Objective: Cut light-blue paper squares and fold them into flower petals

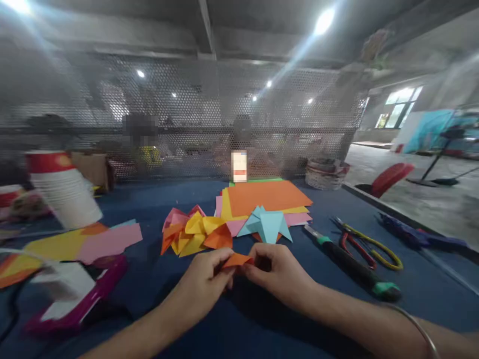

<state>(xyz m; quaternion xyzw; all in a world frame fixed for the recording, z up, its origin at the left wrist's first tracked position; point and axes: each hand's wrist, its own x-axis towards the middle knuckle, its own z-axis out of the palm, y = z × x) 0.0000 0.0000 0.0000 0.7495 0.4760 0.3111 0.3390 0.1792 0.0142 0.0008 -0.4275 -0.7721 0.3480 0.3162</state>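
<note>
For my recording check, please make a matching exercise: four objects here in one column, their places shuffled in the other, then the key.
Objects
1. small folded orange paper piece
2. tall stack of white paper cups
3. long tool with a black-and-green handle
4. pale-blue folded paper shape

Places
A. left side, leaning
B. partly hiding flat coloured paper sheets
C. at the fingertips of the left hand and right hand
D. lying right of the right hand

Pairs: 1-C, 2-A, 3-D, 4-B

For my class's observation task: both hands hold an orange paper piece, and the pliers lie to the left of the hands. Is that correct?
Not quite: in the head view, the pliers lie to the right instead. The left hand and right hand do hold the orange paper piece.
</note>
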